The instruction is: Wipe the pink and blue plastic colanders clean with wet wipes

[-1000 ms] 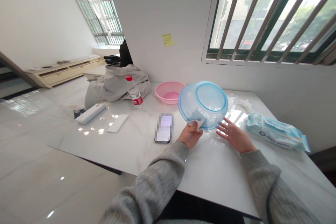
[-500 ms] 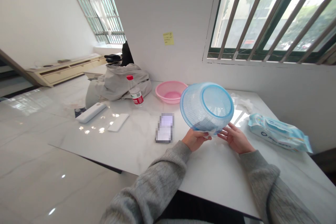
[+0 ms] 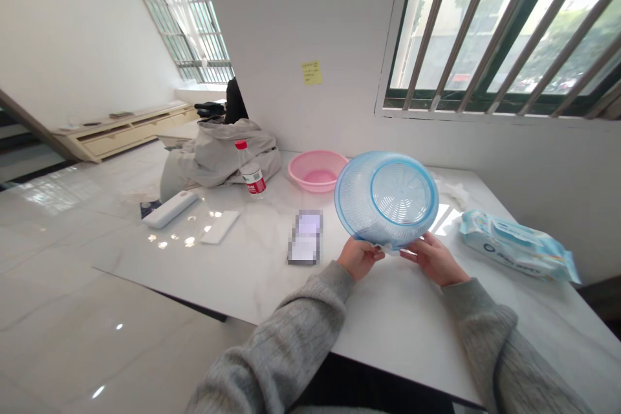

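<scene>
Above table, two hands, one blue basket

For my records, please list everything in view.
Table: 1, white, foreground
Blue basket: 1, translucent blue, above table
Sheet: 1, white, under blue basket
Pink basket: 1, pink, table back
Phone: 1, pale screen, table middle
Bottle: 1, clear, table back
Slab: 1, white, table left
Case: 1, white, table left
Card-like item: 1, dark, beside case
Cloth: 1, grey-beige, behind bottle
Dark things: unclear, black, behind cloth
Wipes pack: 1, light blue, table right
Plastic: unclear, clear, behind blue basket
Note: 1, yellow, wall
Barred windows: 2, grey-barred, right and left
Cabinet: 1, cream, far left
Sleeves: 2, grey, foreground
Left grip, right grip: 2, bare hands, at blue basket
</scene>
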The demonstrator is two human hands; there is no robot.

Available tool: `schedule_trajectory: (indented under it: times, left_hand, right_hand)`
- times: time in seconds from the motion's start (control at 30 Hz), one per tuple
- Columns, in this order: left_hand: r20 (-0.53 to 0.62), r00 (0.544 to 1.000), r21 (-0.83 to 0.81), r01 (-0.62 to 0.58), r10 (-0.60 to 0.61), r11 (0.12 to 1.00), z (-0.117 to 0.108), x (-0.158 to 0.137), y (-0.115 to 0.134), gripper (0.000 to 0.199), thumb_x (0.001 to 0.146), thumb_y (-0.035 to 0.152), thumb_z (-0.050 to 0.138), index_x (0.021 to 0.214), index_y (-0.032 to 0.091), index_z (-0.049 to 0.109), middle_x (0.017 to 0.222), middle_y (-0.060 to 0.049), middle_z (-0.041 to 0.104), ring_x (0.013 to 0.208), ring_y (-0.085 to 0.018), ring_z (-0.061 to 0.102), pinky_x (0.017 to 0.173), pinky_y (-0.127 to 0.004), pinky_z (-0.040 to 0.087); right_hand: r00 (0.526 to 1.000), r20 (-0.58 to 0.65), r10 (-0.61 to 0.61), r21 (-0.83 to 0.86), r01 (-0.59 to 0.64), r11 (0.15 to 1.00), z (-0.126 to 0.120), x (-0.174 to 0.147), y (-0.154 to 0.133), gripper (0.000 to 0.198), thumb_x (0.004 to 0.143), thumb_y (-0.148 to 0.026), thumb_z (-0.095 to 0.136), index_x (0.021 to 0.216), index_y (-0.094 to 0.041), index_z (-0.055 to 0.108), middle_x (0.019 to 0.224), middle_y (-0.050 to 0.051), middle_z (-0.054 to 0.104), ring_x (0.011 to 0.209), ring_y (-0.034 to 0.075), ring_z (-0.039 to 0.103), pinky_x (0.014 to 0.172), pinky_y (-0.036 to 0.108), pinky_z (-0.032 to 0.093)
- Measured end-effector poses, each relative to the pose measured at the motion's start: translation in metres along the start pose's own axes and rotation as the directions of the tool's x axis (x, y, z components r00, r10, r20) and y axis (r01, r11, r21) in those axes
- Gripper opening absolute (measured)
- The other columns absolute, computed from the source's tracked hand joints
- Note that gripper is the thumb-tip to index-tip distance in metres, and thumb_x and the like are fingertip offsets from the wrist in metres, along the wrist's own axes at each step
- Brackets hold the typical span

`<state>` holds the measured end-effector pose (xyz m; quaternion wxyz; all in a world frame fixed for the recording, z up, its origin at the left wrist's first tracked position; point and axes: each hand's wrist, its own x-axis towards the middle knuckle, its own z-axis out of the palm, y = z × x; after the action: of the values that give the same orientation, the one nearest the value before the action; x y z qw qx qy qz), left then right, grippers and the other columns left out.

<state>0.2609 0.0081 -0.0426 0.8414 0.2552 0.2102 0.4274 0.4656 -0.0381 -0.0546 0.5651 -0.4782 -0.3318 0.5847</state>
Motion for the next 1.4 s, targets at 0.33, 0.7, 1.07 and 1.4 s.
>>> schedule_trajectory:
  times: [0.33,0.7,1.07,1.4]
  left_hand:
    - [-0.114,0.993,-0.005,0.036,-0.037,0.999,-0.005,0.005,0.000,0.030,0.039,-0.001,0.054,0.063,0.016,0.050,0.058,0.003,0.047,0.055,-0.009,0.040,0.052,-0.025,0.015]
    - [-0.079,0.994,0.027,0.083,-0.081,0.996,-0.008,0.006,0.007,0.031,0.040,-0.004,0.055,0.061,0.017,0.043,0.057,0.005,0.040,0.053,-0.007,0.031,0.053,-0.026,0.011]
    - [-0.061,0.989,-0.120,0.127,-0.135,0.985,-0.005,0.002,-0.011,0.025,0.047,-0.005,0.060,0.057,0.015,0.048,0.056,0.002,0.043,0.053,-0.007,0.032,0.054,-0.027,0.023]
    - [0.008,0.991,-0.015,0.130,-0.130,0.991,-0.001,-0.001,-0.002,0.028,0.041,-0.004,0.059,0.062,0.015,0.055,0.059,0.003,0.049,0.052,-0.006,0.036,0.052,-0.027,0.006]
  right_hand:
    - [0.996,-0.020,-0.088,-0.096,0.086,0.992,0.004,-0.001,-0.007,0.047,0.071,-0.043,0.089,0.110,-0.025,0.070,0.104,0.005,0.079,0.099,0.027,0.075,0.096,0.049,0.058]
    - [0.907,-0.248,-0.340,-0.163,0.307,0.938,-0.035,0.001,-0.029,0.076,0.071,-0.026,0.083,0.142,-0.023,0.058,0.067,-0.004,0.069,0.058,0.017,0.062,0.058,0.034,0.057]
    - [0.991,-0.048,-0.128,0.130,0.133,0.983,0.015,0.001,0.001,0.046,0.087,-0.068,0.064,0.117,-0.033,0.071,0.122,0.004,0.077,0.117,0.032,0.071,0.096,0.055,0.060]
    - [0.887,-0.324,-0.328,0.061,0.366,0.929,-0.043,0.008,-0.027,0.031,0.084,-0.052,0.073,0.110,-0.034,0.073,0.117,0.000,0.078,0.132,0.029,0.062,0.108,0.048,0.056]
